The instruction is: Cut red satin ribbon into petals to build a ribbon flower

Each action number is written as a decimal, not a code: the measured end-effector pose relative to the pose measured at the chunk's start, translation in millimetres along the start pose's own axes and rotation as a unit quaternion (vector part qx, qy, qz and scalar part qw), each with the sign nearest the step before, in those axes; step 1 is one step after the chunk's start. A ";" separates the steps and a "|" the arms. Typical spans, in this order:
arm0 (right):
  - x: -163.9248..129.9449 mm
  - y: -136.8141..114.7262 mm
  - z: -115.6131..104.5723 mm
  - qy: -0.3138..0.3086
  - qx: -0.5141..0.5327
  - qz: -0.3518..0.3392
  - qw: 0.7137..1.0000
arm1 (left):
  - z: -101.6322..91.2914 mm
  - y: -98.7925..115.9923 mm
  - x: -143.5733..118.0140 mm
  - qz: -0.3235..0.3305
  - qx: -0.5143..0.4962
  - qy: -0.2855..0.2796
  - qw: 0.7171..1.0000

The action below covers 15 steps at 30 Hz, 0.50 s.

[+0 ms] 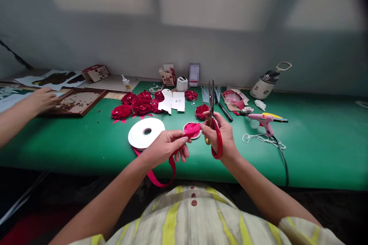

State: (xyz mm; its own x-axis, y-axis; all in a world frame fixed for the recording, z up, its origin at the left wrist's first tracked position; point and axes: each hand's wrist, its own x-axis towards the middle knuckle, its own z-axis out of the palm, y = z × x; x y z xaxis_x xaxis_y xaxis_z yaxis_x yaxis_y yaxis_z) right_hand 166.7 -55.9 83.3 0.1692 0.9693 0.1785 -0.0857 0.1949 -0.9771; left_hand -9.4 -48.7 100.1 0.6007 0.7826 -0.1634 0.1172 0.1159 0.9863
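Pinched between the fingers of my left hand (168, 146) is a red ribbon (192, 129). A loop of it hangs over the table's front edge and runs back to the white spool (136, 134) on my left. My right hand (225, 139) is closed around scissors (218, 143) with red handles, blades pointing up and away from me. Its thumb and fingertip also hold the ribbon's free end. On the table behind the ribbon lies a small round piece (197, 136) with a pale rim, partly covered from view. A red fabric flower (201, 111) sits just beyond it.
Several red flowers (142, 105) are heaped behind the spool, beside white paper cards (178, 102). To the right lie a black marker (225, 112), a pink glue gun (263, 122) with its cord, and a bottle (263, 85). Another person's hand (44, 100) touches a framed tray (83, 111) at left.
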 end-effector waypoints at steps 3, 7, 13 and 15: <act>3.3 -7.2 6.2 -0.014 0.015 -0.029 0.999 | -10.5 29.1 -0.3 0.012 0.107 -0.026 0.994; 4.1 7.5 6.4 -0.002 -0.015 -0.032 0.999 | -7.9 20.1 11.7 -0.018 0.045 -0.047 0.998; 14.5 45.7 -1.0 0.009 -0.085 0.027 0.996 | 8.7 -40.7 35.4 -0.085 -0.111 0.020 0.990; 16.1 50.9 -6.8 0.003 -0.097 0.045 0.994 | 10.5 -51.9 39.8 -0.089 -0.145 0.031 0.985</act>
State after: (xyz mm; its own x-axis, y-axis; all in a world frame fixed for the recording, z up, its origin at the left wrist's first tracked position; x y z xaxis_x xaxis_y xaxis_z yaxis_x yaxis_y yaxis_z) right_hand 171.7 -31.4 35.7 0.1757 0.9803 0.0899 0.0907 0.0748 -0.9931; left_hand 16.7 -30.0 42.2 0.5400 0.7691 -0.3420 -0.0198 0.4178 0.9083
